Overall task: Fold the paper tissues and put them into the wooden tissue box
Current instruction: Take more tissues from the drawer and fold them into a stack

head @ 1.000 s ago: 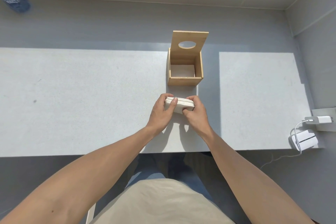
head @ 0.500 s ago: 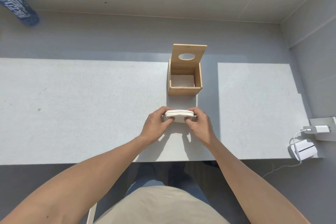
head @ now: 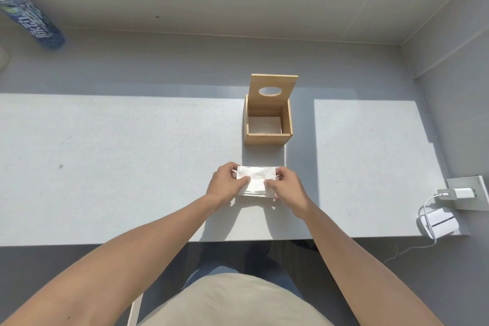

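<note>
A white stack of folded paper tissues lies flat on the grey table, just in front of me. My left hand grips its left end and my right hand grips its right end, thumbs pressing on top. The wooden tissue box stands beyond the stack, apart from it. Its lid, with an oval hole, is tipped up at the back. Something white lies on the box's floor.
A blue bottle lies at the far left. At the right table edge sit a white charger plugged into a socket plate, its cable, and a small white device. A wall rises behind and to the right.
The tissue stack, held on edge between both hands before, now lies flat with its broad face up. The camera view has tilted, so the box appears lower in the frame.
</note>
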